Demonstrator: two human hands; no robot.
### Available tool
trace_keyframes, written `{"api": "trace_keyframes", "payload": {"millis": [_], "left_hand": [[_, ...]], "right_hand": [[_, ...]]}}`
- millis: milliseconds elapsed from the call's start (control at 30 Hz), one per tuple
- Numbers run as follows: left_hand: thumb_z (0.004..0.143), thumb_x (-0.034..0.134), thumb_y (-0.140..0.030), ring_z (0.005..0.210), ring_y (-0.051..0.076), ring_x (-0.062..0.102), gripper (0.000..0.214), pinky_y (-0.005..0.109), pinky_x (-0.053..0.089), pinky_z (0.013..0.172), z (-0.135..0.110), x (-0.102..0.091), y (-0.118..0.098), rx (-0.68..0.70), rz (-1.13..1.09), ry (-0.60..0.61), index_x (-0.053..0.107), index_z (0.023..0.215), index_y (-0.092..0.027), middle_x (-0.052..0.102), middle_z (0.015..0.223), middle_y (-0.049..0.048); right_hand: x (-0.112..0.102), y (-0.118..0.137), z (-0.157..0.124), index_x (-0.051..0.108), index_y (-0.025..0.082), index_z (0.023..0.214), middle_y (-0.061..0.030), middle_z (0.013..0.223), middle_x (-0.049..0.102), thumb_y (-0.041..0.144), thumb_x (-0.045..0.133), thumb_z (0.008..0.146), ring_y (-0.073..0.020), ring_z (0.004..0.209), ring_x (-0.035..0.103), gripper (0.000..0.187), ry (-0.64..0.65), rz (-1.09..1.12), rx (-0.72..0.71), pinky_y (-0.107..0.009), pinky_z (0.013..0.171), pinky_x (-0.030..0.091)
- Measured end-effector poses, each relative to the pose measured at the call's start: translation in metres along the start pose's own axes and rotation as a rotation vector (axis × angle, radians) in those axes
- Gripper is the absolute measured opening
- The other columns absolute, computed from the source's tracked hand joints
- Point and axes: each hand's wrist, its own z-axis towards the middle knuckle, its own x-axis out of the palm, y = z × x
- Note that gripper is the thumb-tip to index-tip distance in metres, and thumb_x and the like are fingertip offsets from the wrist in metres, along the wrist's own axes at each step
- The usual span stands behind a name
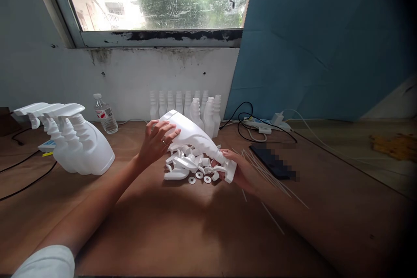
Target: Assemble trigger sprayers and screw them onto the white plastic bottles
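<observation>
A white spray bottle (pixel 192 132) is held tilted above the table, its base up to the left and its spray head (pixel 230 171) down to the right. My left hand (pixel 159 141) grips the base end, fingers wrapped over it. My right hand (pixel 239 171) is closed around the neck and spray head; part of its fingers is hidden behind them. Under the bottle lies a pile of white trigger parts (pixel 185 163), with several small white washers (pixel 207 180) at its near side. Thin white tubes (pixel 270 176) lie beneath and beside my right forearm.
Assembled spray bottles (pixel 87 147) stand at the left, near a clear water bottle (pixel 106 115). Several white bottles without heads (pixel 210 115) stand against the wall. A dark phone-like slab (pixel 269 161), black cable (pixel 267 139) and power strip (pixel 276 125) are at the right.
</observation>
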Motion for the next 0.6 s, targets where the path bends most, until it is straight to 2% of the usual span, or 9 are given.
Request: {"api": "trace_keyframes", "payload": {"millis": [100, 233, 367, 433, 500, 600], "left_hand": [[0.09, 0.056, -0.015, 0.119, 0.024, 0.055, 0.036, 0.046, 0.036, 0.103, 0.001, 0.001, -0.002, 0.017, -0.031, 0.037, 0.054, 0.124, -0.024, 0.067, 0.119, 0.0072], [0.089, 0.055, -0.015, 0.109, 0.024, 0.06, 0.038, 0.044, 0.042, 0.095, 0.006, -0.002, -0.003, 0.076, -0.053, 0.053, 0.053, 0.126, -0.022, 0.068, 0.117, 0.0079], [0.089, 0.055, -0.025, 0.089, 0.024, 0.064, 0.032, 0.04, 0.047, 0.08, 0.02, -0.019, -0.002, 0.165, -0.055, 0.093, 0.056, 0.121, -0.018, 0.071, 0.105, 0.0091], [0.09, 0.056, -0.034, 0.079, 0.022, 0.064, 0.033, 0.036, 0.048, 0.07, 0.029, -0.031, -0.003, 0.177, -0.084, 0.14, 0.058, 0.117, -0.015, 0.072, 0.097, 0.0089], [0.09, 0.056, -0.041, 0.073, 0.019, 0.064, 0.036, 0.03, 0.046, 0.061, 0.036, -0.041, -0.006, 0.099, -0.143, 0.206, 0.06, 0.112, -0.014, 0.071, 0.092, 0.0078], [0.088, 0.059, -0.046, 0.067, 0.014, 0.063, 0.036, 0.025, 0.043, 0.055, 0.041, -0.048, -0.012, -0.086, -0.295, 0.298, 0.062, 0.107, -0.015, 0.071, 0.091, 0.0055]], "right_hand": [[0.002, 0.0, 0.0, 0.053, 0.018, 0.091, -0.0017, 0.071, 0.062, 0.035, 0.064, 0.081, -0.0115, 0.05, 0.054, 0.023, -0.014, -0.021, -0.003, -0.023, 0.043, 0.045], [0.003, 0.011, -0.001, 0.051, 0.021, 0.088, 0.0042, 0.061, 0.054, 0.036, 0.065, 0.078, -0.0075, 0.035, 0.041, 0.024, -0.083, -0.05, -0.052, -0.017, 0.029, 0.029], [0.003, 0.046, -0.006, 0.052, 0.02, 0.092, 0.004, 0.055, 0.051, 0.035, 0.063, 0.081, -0.0078, 0.033, 0.038, 0.021, -0.027, -0.087, -0.006, -0.017, 0.028, 0.028], [0.004, 0.069, -0.01, 0.056, 0.019, 0.1, 0.0, 0.061, 0.056, 0.042, 0.062, 0.082, -0.0078, 0.036, 0.04, 0.03, 0.059, -0.05, 0.029, -0.017, 0.031, 0.032], [0.006, 0.091, -0.015, 0.057, 0.022, 0.112, -0.0058, 0.08, 0.064, 0.056, 0.059, 0.081, -0.009, 0.042, 0.045, 0.046, 0.136, 0.001, 0.023, -0.019, 0.032, 0.036], [0.013, 0.114, -0.022, 0.06, 0.019, 0.116, -0.009, 0.09, 0.065, 0.061, 0.044, 0.086, -0.0072, 0.044, 0.046, 0.054, 0.139, 0.013, -0.028, -0.014, 0.029, 0.025]]}}
